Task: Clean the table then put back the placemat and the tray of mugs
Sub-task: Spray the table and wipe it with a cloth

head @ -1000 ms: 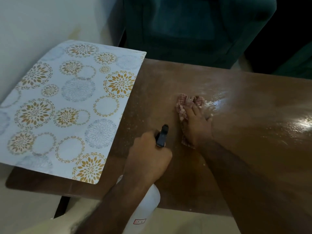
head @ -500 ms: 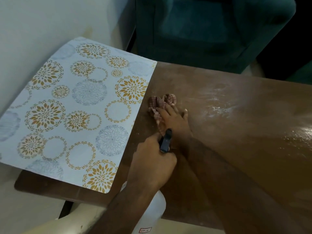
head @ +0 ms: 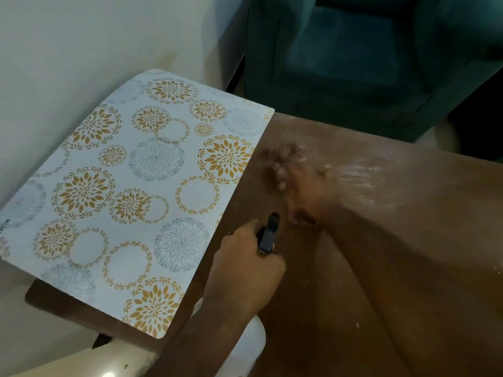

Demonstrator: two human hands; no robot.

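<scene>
The brown wooden table [head: 408,240] carries white smears of cleaner right of my hands. A pink checked cloth [head: 283,159] lies on it under my right hand [head: 307,191], which presses it flat and is blurred with motion. My left hand [head: 247,270] is wrapped round a white spray bottle [head: 245,346] with a black nozzle [head: 268,235], held at the table's near edge. The placemat [head: 136,200], pale with gold and grey flower circles, lies on the table's left end and overhangs its left side. No tray of mugs is in view.
A dark teal armchair [head: 367,63] stands just behind the table's far edge. A pale wall [head: 81,44] runs along the left. A cream chair edge [head: 81,360] shows at the bottom left.
My right hand swept the cloth leftward to the placemat's edge, then shifted slightly right and away. My left hand with the bottle barely moved. The camera shifted a little.
</scene>
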